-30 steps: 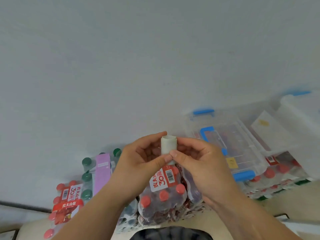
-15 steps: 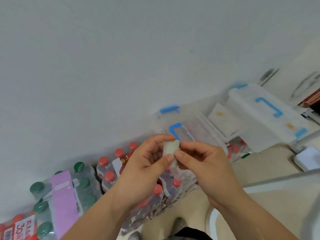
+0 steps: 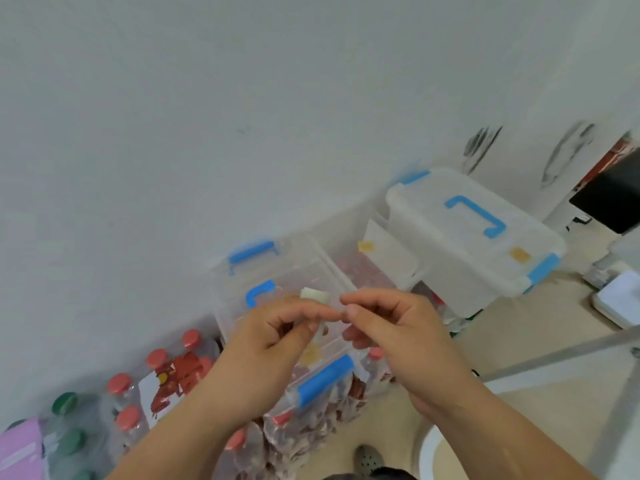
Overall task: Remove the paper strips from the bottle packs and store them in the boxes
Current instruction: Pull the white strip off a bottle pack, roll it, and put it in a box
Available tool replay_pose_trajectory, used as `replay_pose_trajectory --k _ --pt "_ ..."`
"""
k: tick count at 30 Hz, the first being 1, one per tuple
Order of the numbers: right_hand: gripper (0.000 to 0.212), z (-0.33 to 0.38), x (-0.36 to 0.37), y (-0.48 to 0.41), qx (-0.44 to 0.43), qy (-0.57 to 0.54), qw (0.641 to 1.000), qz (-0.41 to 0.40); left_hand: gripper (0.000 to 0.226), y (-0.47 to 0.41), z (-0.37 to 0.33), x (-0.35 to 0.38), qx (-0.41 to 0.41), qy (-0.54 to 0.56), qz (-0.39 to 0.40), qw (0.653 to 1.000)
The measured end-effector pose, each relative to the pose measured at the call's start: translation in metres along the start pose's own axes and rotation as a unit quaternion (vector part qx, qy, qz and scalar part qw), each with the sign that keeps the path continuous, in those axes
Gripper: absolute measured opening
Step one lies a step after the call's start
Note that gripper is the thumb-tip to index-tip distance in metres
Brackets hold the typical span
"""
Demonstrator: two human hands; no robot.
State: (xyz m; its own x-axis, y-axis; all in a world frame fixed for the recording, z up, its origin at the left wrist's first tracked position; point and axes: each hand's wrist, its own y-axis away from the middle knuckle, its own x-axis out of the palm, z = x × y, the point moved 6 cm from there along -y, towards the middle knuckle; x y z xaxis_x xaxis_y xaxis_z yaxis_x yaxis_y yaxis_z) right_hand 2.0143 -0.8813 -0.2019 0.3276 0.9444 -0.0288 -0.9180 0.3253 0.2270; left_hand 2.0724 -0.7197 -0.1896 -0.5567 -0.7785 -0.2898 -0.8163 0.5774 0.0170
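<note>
With our left hand (image 3: 273, 341) pinching the rolled paper strip (image 3: 313, 294) just above the clear box (image 3: 304, 268), and our right hand (image 3: 398, 334) curled beside it, whether gripping anything we cannot tell, we should hold the roll tight and unclip the box's blue latch (image 3: 325, 379) first.

One wide-angle camera on the person's head looks forward and down, near above the left hand (image 3: 273, 344) and right hand (image 3: 398, 337). It sits tilted: the wall (image 3: 207, 116) fills the upper half, the boxes (image 3: 467, 251) farther off.
</note>
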Motion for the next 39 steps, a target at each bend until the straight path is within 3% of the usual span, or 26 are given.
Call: replay_pose_trajectory --k 5,9,12,19,24,30,39 --pt "0.008 -0.041 -0.065 -0.037 0.066 -0.036 0.996 -0.037 0.043 -0.043 0.01 0.031 0.006 -0.168 -0.048 0.985" --pt "0.013 -0.076 -0.088 -0.055 0.141 -0.093 0.985 -0.028 0.031 -0.067 0.012 0.057 -0.008 -0.266 -0.077 0.961" --pt "0.015 -0.093 -0.089 -0.065 0.177 -0.124 0.976 -0.005 0.015 -0.08 0.012 0.07 -0.033 -0.322 -0.053 0.945" --pt "0.019 -0.109 -0.078 -0.078 0.187 -0.145 0.971 0.046 0.041 -0.113 0.008 0.09 -0.046 -0.516 0.044 0.854" --pt "0.02 -0.116 -0.077 -0.085 0.19 -0.179 0.964 0.049 0.041 -0.117 0.008 0.091 -0.048 -0.525 0.047 0.848" --pt "0.02 -0.121 -0.07 -0.089 0.181 -0.178 0.964 0.085 0.02 -0.113 0.007 0.093 -0.021 -0.528 0.033 0.849" --pt "0.02 -0.121 -0.071 -0.093 0.151 -0.151 0.971 0.105 0.022 -0.112 0.009 0.095 -0.01 -0.544 0.017 0.839"
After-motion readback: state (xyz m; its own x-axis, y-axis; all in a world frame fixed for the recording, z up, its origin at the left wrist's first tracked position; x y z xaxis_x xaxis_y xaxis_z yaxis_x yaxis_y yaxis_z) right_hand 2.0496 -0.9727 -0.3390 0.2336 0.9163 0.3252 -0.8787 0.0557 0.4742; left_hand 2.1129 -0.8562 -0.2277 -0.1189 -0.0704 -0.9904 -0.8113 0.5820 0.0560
